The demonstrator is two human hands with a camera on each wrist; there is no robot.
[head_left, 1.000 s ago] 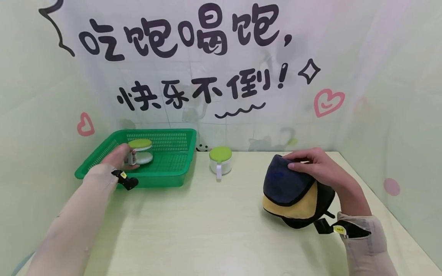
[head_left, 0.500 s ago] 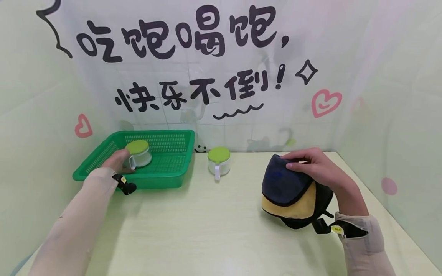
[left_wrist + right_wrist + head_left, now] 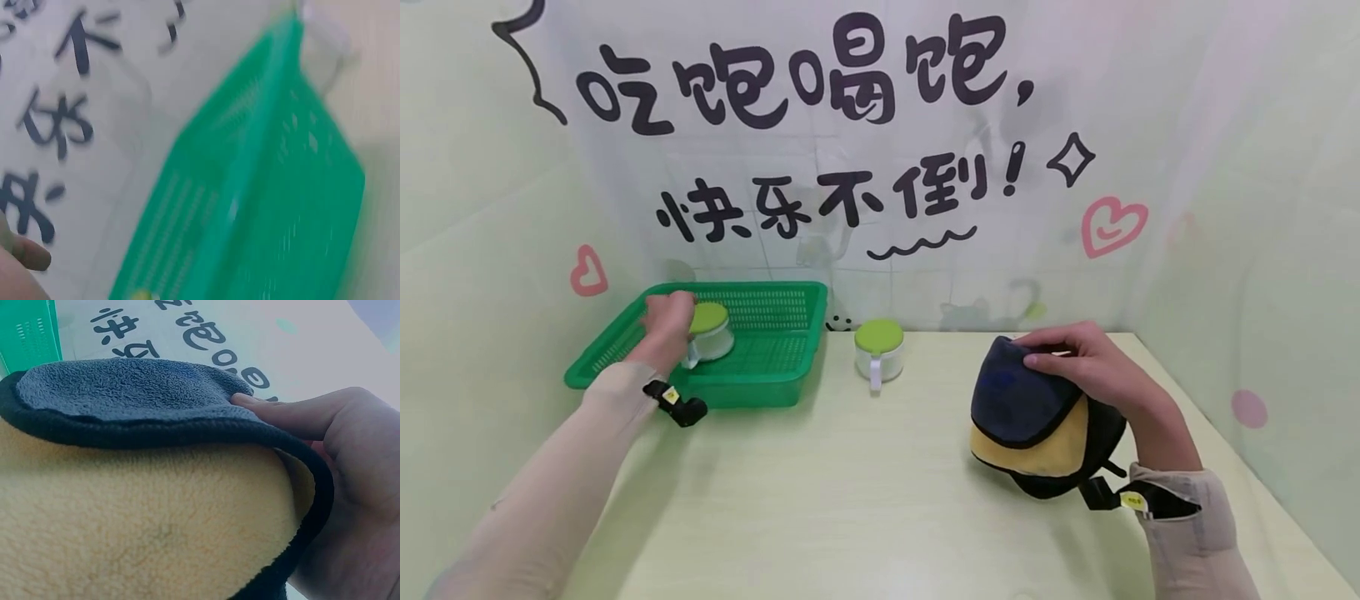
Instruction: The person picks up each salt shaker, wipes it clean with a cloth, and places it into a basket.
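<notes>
My left hand (image 3: 670, 323) is raised over the left side of a green basket (image 3: 775, 390), beside a jar (image 3: 711, 340) with a green lid and pale handle. That jar stands inside the basket, and my fingers are apart from it. In the left wrist view only part of the left hand (image 3: 22, 259) shows at the lower left edge. At the right, my right hand (image 3: 1093, 367) pinches the top of a folded fleecy cloth (image 3: 1026, 400), navy and yellow with black edging. The right wrist view shows the thumb on the cloth's (image 3: 144, 506) navy fold.
A second green-lidded jar (image 3: 878, 350) stands on the table (image 3: 850, 500) right of the basket, its handle facing me. Behind the table hangs a white sheet (image 3: 820, 150) with black lettering. Pale walls flank both sides.
My left hand has let go of the jar in the basket and risen up and back from it. The right hand and cloth have stayed put.
</notes>
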